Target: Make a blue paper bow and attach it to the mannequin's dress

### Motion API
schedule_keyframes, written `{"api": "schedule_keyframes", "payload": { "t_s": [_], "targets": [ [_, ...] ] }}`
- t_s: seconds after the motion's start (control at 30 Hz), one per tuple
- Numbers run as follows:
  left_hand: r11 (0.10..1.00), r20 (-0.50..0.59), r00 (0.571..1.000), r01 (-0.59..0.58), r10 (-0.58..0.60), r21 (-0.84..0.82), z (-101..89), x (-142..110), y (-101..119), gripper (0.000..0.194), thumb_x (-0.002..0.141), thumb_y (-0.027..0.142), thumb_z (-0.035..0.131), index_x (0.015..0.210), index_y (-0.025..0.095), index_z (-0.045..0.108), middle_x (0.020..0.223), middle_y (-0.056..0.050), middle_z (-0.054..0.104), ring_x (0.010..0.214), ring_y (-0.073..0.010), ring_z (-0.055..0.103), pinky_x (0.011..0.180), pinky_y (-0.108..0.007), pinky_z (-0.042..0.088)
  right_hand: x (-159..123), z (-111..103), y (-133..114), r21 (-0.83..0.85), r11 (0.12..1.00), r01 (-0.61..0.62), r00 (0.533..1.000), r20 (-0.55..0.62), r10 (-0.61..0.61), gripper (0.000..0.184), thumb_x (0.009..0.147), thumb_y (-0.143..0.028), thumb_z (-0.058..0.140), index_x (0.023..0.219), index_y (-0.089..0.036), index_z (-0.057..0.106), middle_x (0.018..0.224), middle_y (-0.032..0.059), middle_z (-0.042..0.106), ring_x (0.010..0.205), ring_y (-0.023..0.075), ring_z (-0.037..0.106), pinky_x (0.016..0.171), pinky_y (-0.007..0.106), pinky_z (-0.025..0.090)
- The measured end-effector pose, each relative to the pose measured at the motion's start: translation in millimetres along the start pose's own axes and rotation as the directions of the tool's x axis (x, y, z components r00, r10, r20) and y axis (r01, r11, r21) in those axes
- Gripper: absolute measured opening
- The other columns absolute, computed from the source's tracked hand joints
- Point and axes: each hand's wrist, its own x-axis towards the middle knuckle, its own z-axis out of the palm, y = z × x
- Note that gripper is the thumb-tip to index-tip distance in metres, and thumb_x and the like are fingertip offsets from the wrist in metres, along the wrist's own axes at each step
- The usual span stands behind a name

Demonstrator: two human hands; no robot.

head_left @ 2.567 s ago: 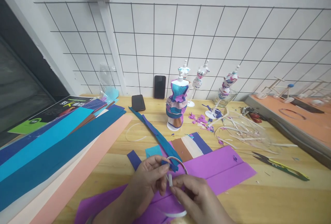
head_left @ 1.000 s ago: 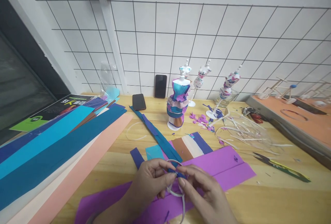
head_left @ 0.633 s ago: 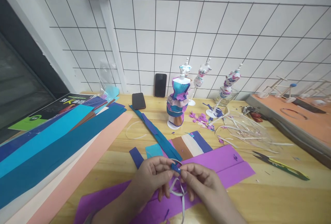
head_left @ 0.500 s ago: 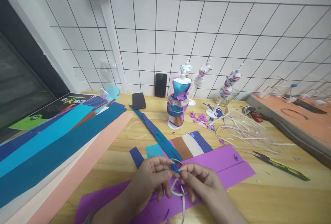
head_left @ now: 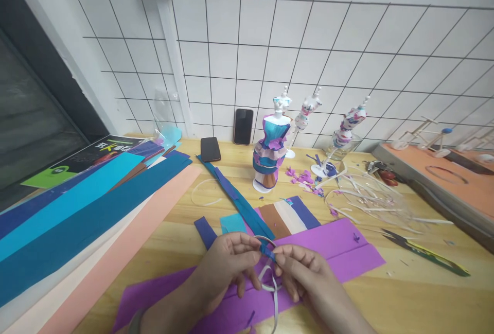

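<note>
My left hand [head_left: 226,267] and my right hand [head_left: 304,275] meet low in the middle, over a purple paper sheet [head_left: 339,251]. Both pinch a small blue paper piece [head_left: 269,253] between their fingertips. A thin white strip [head_left: 270,282] loops under the blue piece and hangs down between my hands. A teal paper strip [head_left: 235,200] runs from beside my left fingers toward the back. Farther back stands a small mannequin in a paper dress [head_left: 270,154].
Long coloured paper sheets [head_left: 85,210] cover the table's left. Two phones [head_left: 210,148] lie and lean near the grid wall. More mini mannequins [head_left: 347,128], white strip scraps [head_left: 366,197], small scissors [head_left: 424,257] and an orange tray [head_left: 455,179] are to the right.
My right hand came up from the white strip to the blue piece, and both hands now pinch it. The white strip's loop dropped lower. The view drifted slightly.
</note>
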Motion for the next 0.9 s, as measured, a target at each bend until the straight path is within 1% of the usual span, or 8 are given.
{"api": "schedule_keyframes", "payload": {
  "t_s": [0.13, 0.2, 0.3, 0.37, 0.5, 0.7, 0.8, 0.9],
  "targets": [
    [0.998, 0.104, 0.995, 0.006, -0.013, 0.061, 0.5, -1.7, -2.7, 0.022, 0.068, 0.03, 0.065, 0.078, 0.012, 0.058, 0.057, 0.0, 0.063, 0.031, -0.0075, 0.054, 0.022, -0.012, 0.029, 0.9, -1.7, 0.5, 0.04, 0.999, -0.022, 1.0, 0.015, 0.021, 0.031, 0.069, -0.041, 0.067, 0.059, -0.013, 0.059, 0.034, -0.0069, 0.045, 0.032, 0.0024, 0.03, 0.037, 0.016, 0.024],
    [0.992, 0.134, 0.991, 0.004, -0.021, 0.123, -0.2, -2.3, -4.3, 0.021, 0.07, 0.031, 0.064, 0.077, 0.012, 0.059, 0.054, 0.0, 0.062, 0.029, -0.0061, 0.051, 0.022, -0.011, 0.028, 0.4, -0.9, -0.2, 0.043, 0.999, -0.018, 1.0, 0.021, 0.018, 0.031, 0.071, -0.041, 0.067, 0.058, -0.013, 0.059, 0.034, -0.0066, 0.046, 0.032, 0.0025, 0.03, 0.038, 0.016, 0.023],
    [0.977, 0.13, 0.991, 0.001, -0.029, 0.213, -1.8, -2.1, -6.3, 0.019, 0.071, 0.03, 0.062, 0.078, 0.012, 0.062, 0.039, 0.005, 0.054, 0.025, -0.0051, 0.045, 0.023, -0.011, 0.027, -0.9, 1.3, -1.4, 0.028, 0.999, -0.02, 1.0, 0.002, 0.02, 0.032, 0.07, -0.042, 0.066, 0.059, -0.013, 0.059, 0.034, -0.0069, 0.045, 0.032, 0.0029, 0.03, 0.038, 0.017, 0.024],
    [0.968, 0.119, 0.993, -0.003, -0.027, 0.251, -2.6, -1.6, -6.8, 0.019, 0.072, 0.031, 0.061, 0.076, 0.012, 0.062, 0.032, 0.007, 0.048, 0.023, -0.0047, 0.041, 0.023, -0.011, 0.025, -1.3, 2.3, -1.7, 0.021, 1.0, -0.018, 1.0, -0.015, 0.018, 0.031, 0.069, -0.042, 0.067, 0.059, -0.013, 0.059, 0.034, -0.0072, 0.045, 0.031, 0.0029, 0.029, 0.038, 0.017, 0.024],
    [0.96, 0.108, 0.994, -0.011, -0.02, 0.28, -2.3, -1.2, -6.1, 0.019, 0.073, 0.031, 0.06, 0.07, 0.013, 0.061, 0.031, 0.008, 0.047, 0.022, -0.0035, 0.036, 0.024, -0.012, 0.024, -0.6, 3.0, -2.2, 0.018, 1.0, -0.012, 1.0, -0.011, 0.012, 0.031, 0.068, -0.042, 0.068, 0.06, -0.013, 0.06, 0.035, -0.0073, 0.045, 0.031, 0.0027, 0.029, 0.036, 0.017, 0.023],
    [0.96, 0.114, 0.993, -0.008, -0.024, 0.28, 1.3, -3.4, -0.8, 0.018, 0.071, 0.032, 0.06, 0.066, 0.015, 0.054, 0.032, 0.009, 0.045, 0.022, -0.0036, 0.035, 0.023, -0.012, 0.022, -1.2, 3.7, -4.4, -0.031, 1.0, -0.001, 1.0, -0.012, 0.001, 0.032, 0.066, -0.043, 0.069, 0.06, -0.013, 0.06, 0.035, -0.0081, 0.042, 0.03, 0.0023, 0.029, 0.035, 0.016, 0.022],
    [0.959, 0.115, 0.993, -0.01, -0.023, 0.285, 3.0, -4.5, 1.5, 0.021, 0.071, 0.033, 0.06, 0.064, 0.015, 0.053, 0.032, 0.009, 0.045, 0.021, -0.0033, 0.034, 0.023, -0.012, 0.022, -2.0, 3.9, -4.3, -0.009, 1.0, -0.005, 1.0, -0.004, 0.005, 0.031, 0.065, -0.042, 0.07, 0.061, -0.013, 0.062, 0.04, -0.0062, 0.048, 0.03, 0.002, 0.031, 0.035, 0.016, 0.023],
    [0.957, 0.114, 0.993, -0.02, -0.014, 0.289, 3.4, -4.3, 1.2, 0.023, 0.071, 0.035, 0.06, 0.063, 0.015, 0.052, 0.031, 0.009, 0.044, 0.021, -0.0034, 0.034, 0.023, -0.012, 0.022, -3.0, 4.2, -4.1, 0.025, 1.0, -0.017, 1.0, 0.016, 0.017, 0.03, 0.068, -0.041, 0.069, 0.059, -0.013, 0.062, 0.039, -0.006, 0.047, 0.032, 0.0022, 0.03, 0.036, 0.016, 0.025]
  ]
}}
